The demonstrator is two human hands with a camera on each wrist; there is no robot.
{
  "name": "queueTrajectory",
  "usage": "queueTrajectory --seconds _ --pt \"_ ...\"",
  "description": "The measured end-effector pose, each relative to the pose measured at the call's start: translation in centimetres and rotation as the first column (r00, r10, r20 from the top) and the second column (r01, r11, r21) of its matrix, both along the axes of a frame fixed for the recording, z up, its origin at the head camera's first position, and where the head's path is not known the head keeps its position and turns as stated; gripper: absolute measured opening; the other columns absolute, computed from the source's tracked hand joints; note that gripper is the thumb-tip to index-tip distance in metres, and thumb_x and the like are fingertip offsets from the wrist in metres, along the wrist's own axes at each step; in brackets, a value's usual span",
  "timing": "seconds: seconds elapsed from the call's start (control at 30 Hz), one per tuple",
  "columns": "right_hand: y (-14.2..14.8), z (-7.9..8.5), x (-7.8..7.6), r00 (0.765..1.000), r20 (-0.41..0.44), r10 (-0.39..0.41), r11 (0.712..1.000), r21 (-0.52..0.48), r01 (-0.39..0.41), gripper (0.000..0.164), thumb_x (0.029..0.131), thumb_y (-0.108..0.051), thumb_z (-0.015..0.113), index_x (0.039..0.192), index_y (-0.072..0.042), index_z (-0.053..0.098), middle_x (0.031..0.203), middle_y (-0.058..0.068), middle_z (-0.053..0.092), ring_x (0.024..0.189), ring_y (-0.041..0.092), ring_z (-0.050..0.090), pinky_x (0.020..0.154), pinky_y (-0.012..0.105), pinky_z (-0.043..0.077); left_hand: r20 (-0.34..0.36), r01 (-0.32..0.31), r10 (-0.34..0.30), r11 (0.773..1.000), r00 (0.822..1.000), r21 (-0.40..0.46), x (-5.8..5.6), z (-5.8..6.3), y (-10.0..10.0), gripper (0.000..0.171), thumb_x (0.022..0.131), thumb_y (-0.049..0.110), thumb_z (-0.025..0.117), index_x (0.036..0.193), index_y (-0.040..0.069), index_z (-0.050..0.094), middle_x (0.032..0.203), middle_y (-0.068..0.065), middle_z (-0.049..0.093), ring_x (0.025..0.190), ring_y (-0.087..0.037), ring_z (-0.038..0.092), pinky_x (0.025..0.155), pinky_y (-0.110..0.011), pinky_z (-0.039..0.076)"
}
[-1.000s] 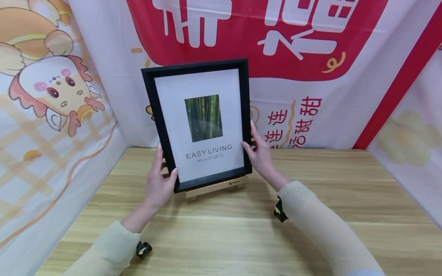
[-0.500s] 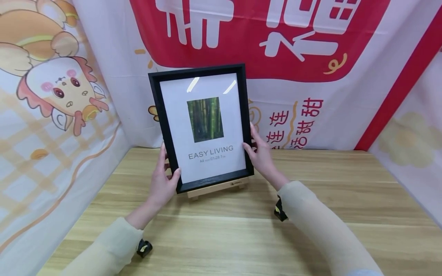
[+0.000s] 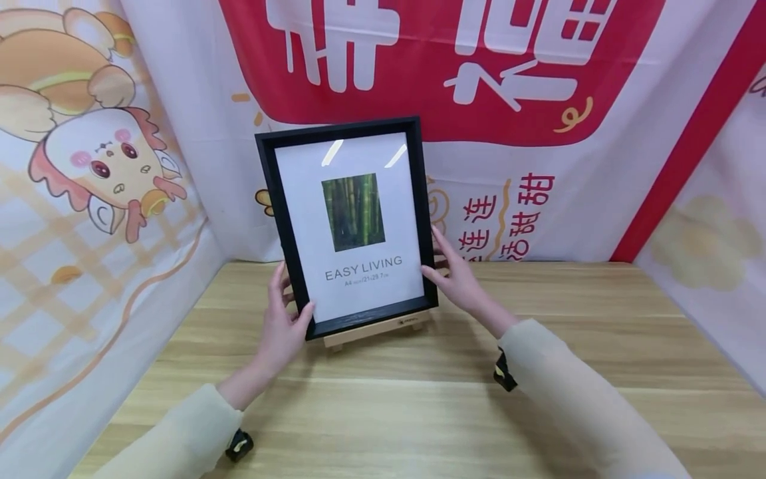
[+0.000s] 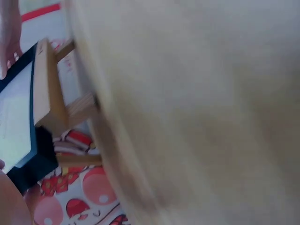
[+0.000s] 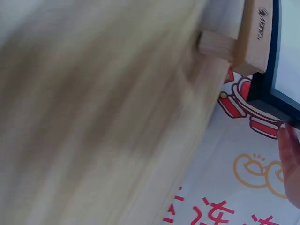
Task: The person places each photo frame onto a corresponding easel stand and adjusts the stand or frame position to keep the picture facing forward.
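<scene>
Since 0.5 s ago, the right hand (image 3: 459,278) slid lower along the right side of the picture frame (image 3: 355,213), gripping it; lower still, the left hand (image 3: 284,329) grips its left side. Long axis near upright, it rests between them on the wooden easel (image 3: 377,329).

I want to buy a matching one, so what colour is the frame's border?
The border is black; it shows best in the head view.

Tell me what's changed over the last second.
The black picture frame has tipped back at the top, toward the backdrop; light streaks have appeared on its front. The right hand has slid slightly down its side. Neither it nor the left hand let go; the wooden easel stayed put.
</scene>
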State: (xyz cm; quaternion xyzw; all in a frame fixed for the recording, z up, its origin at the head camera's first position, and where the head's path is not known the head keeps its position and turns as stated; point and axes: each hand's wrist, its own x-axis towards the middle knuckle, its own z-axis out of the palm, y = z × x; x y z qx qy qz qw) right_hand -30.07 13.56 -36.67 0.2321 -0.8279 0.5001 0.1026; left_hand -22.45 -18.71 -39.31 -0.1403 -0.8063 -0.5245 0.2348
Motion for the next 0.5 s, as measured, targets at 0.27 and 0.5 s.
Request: queueTrajectory --seconds 0.27,0.5 --pt "1.3 -2.1 1.8 0.969 0.215 0.124 0.992 -0.058 -0.114 0.102 0.085 -0.006 0.075 0.158 -0.020 0.005 0.141 0.030 0.037 0.116 0.044 0.051 0.091 0.050 0.051 0.181 0.019 -0.024 0.999 0.983 0.031 2.3 -1.8 0.4 0.100 0.085 -0.008 0.068 0.154 0.022 0.002 0.147 -0.025 0.027 0.124 -0.043 0.042 0.090 -0.052 0.050" --pt "0.8 -3.8 1.9 0.954 0.225 0.197 0.978 -0.118 -0.174 0.106 0.080 0.005 0.075 0.157 -0.017 0.007 0.147 0.027 0.032 0.127 0.044 0.040 0.099 0.050 0.045 0.358 0.002 -0.028 0.997 0.933 0.075 3.1 -3.2 1.0 0.110 0.084 -0.011 0.067 0.156 0.029 -0.006 0.146 -0.031 0.025 0.118 -0.046 0.051 0.096 -0.046 0.048"
